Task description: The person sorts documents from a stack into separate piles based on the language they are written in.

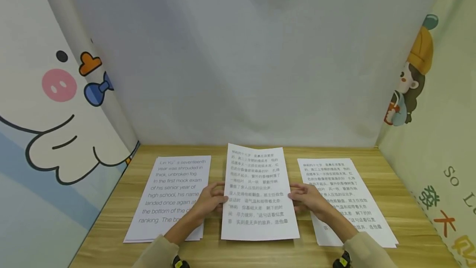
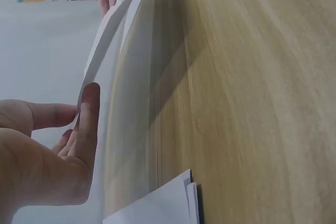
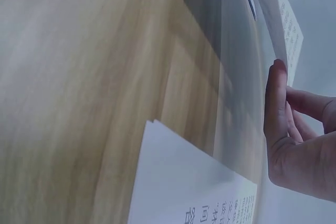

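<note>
A white sheet of paper (image 1: pixel 256 202) printed with Chinese text is held up off the table in the middle of the head view. My left hand (image 1: pixel 211 198) pinches its left edge between thumb and fingers. On the opposite edge my right hand (image 1: pixel 308 197) pinches it the same way. Both wrist views show the sheet lifted, slightly bowed, with a gap and a shadow beneath it: the raised paper (image 2: pixel 103 40) on the left side, the same paper (image 3: pixel 273 17) on the right.
To the left lies a stack of sheets with English text (image 1: pixel 169 193), partly under my left forearm. A stack with Chinese text (image 1: pixel 353 202) lies to the right, partly behind my right forearm. Both rest on a wooden table (image 1: pixel 260 255). Curtains with cartoon prints (image 1: pixel 59 86) surround it.
</note>
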A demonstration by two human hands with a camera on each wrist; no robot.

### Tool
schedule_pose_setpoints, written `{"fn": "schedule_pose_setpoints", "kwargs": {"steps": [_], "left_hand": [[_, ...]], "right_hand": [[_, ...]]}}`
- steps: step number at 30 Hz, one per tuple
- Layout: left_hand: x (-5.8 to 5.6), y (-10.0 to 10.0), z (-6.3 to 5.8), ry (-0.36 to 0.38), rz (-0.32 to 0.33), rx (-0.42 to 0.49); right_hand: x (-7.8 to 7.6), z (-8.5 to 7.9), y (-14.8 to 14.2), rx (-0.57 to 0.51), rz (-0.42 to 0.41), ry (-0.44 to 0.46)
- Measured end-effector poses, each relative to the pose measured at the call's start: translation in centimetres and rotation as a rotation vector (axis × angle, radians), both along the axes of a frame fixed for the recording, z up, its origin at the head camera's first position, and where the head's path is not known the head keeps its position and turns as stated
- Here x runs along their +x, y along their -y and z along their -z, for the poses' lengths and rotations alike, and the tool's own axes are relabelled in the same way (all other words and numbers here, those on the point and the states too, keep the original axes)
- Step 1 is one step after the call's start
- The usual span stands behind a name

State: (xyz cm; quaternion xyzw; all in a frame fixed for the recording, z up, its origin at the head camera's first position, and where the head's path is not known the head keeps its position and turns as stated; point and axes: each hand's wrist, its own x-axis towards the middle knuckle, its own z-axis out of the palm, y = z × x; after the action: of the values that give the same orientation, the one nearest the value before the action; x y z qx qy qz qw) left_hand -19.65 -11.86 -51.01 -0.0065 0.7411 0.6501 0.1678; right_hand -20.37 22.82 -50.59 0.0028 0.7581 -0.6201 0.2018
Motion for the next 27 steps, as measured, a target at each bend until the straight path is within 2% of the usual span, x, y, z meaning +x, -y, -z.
{"fn": "schedule_pose_setpoints", "kwargs": {"steps": [10,16,23,27], "left_hand": [[-0.2,-1.5,-0.1,-0.046,-0.008,0.044],[-0.2,-2.6,-0.2,-0.054,-0.015,0.018],[-0.4,-3.7,0.3,-0.069,0.057,0.067],[-0.6,-4.6,0.4,-0.078,0.070,0.078]], "right_hand": [[0.0,-0.1,-1.6,0.014,0.045,0.008],[0.4,-0.1,-2.5,0.039,0.072,0.017],[0.6,-0.1,-4.1,0.041,0.093,0.027],[0.7,-0.4,-5.1,0.054,0.105,0.029]]}}
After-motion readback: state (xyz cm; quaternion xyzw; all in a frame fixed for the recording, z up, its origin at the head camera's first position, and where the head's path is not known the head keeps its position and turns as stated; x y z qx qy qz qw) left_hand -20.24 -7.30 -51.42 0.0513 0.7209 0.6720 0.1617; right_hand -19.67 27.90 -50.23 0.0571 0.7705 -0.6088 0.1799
